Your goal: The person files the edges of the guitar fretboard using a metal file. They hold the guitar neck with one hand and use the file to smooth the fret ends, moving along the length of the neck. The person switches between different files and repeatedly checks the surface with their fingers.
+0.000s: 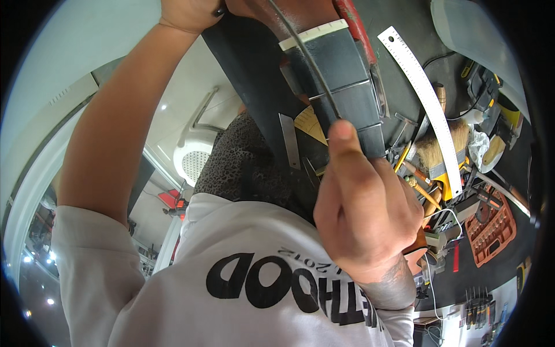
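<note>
Approx. along fretboard (351, 95), rod (313, 62) in R hand (370, 211) pts up-left.

Wht ruler (433, 110) nr brush (438, 146), orng tool case (491, 237).

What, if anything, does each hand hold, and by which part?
The right hand holds a thin rod by its lower end. The left hand is partly out of view; I cannot tell.

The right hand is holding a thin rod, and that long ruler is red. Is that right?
Not quite: the head view shows that the long ruler is white, not red. The right hand is indeed holding a thin rod.
</note>
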### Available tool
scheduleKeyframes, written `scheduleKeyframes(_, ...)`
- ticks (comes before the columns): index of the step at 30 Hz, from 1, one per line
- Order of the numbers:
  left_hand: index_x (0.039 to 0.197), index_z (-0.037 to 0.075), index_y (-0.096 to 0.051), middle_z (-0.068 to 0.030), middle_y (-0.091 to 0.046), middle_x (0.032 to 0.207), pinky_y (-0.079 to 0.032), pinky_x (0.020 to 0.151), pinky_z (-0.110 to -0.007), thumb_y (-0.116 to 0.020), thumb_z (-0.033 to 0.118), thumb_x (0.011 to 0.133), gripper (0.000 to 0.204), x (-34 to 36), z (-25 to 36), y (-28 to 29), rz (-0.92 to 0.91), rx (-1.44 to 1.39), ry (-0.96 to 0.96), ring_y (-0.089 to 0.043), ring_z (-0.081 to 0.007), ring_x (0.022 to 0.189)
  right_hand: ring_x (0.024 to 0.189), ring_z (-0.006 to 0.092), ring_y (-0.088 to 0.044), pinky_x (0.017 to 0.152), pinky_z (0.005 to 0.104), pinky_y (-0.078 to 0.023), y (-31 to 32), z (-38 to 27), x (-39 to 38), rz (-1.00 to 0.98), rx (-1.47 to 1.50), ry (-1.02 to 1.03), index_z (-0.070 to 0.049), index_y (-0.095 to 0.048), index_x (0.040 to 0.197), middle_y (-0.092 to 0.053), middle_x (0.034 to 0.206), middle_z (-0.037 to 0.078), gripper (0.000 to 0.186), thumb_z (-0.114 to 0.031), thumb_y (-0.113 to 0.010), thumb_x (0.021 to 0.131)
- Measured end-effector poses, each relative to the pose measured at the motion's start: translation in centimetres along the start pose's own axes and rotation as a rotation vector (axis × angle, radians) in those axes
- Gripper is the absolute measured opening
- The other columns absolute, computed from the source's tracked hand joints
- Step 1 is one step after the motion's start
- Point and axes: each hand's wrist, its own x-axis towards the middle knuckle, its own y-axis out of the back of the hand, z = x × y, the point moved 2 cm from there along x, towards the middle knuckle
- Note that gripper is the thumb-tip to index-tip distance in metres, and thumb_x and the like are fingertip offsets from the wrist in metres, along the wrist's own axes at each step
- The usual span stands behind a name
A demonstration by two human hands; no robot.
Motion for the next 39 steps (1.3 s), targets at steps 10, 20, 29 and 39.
scheduleKeyframes(10, 0.126, -0.007, -0.068, -0.0272, -0.058, 0.141, -0.035, 0.115, -0.043, -0.043, 0.041, 0.104, 0.058, -0.6, 0.2, 0.0, -0.006, 0.001, 0.02, -0.054, -0.0381, 0.133, 0.044, 0.0178, -0.047, 0.043, 0.0312, -0.035, 1.7, -0.9, -0.4, -0.11, -0.002, -0.066, 0.001, -0.071, 0.121, -0.055, 0.061, 0.006, 0.043, 0.015, -0.068, 0.08)
scheduleKeyframes(20, 0.125, -0.006, -0.069, -0.0268, -0.058, 0.141, -0.035, 0.115, -0.044, -0.044, 0.04, 0.104, 0.057, 0.1, 0.8, -0.8, -0.002, 0.005, 0.003, -0.054, -0.0385, 0.132, 0.042, 0.0194, -0.044, 0.042, 0.0353, -0.034, 1.0, -0.6, -2.0, 0.01, -0.007, -0.068, -0.001, -0.07, 0.123, -0.05, 0.059, 0.005, 0.045, 0.013, -0.07, 0.081)
scheduleKeyframes(29, 0.124, -0.007, -0.069, -0.0268, -0.059, 0.14, -0.037, 0.113, -0.044, -0.043, 0.041, 0.105, 0.057, -0.1, 1.1, -0.6, 0.005, -0.008, 0.006, -0.055, -0.0382, 0.131, 0.045, 0.0229, -0.047, 0.044, 0.0373, -0.036, 0.7, -0.7, -1.0, 0.034, -0.006, -0.048, -0.003, -0.07, 0.124, -0.051, 0.065, 0.006, 0.046, 0.01, -0.071, 0.079)
scheduleKeyframes(39, 0.126, -0.006, -0.068, -0.0265, -0.059, 0.14, -0.036, 0.114, -0.044, -0.042, 0.041, 0.105, 0.058, -0.5, 0.7, -0.5, -0.004, -0.002, 0.004, -0.055, -0.0377, 0.131, 0.042, 0.0206, -0.046, 0.042, 0.035, -0.034, 0.1, -0.3, 0.5, -0.056, 0.005, -0.051, -0.002, -0.07, 0.122, -0.05, 0.059, 0.005, 0.045, 0.013, -0.072, 0.08)
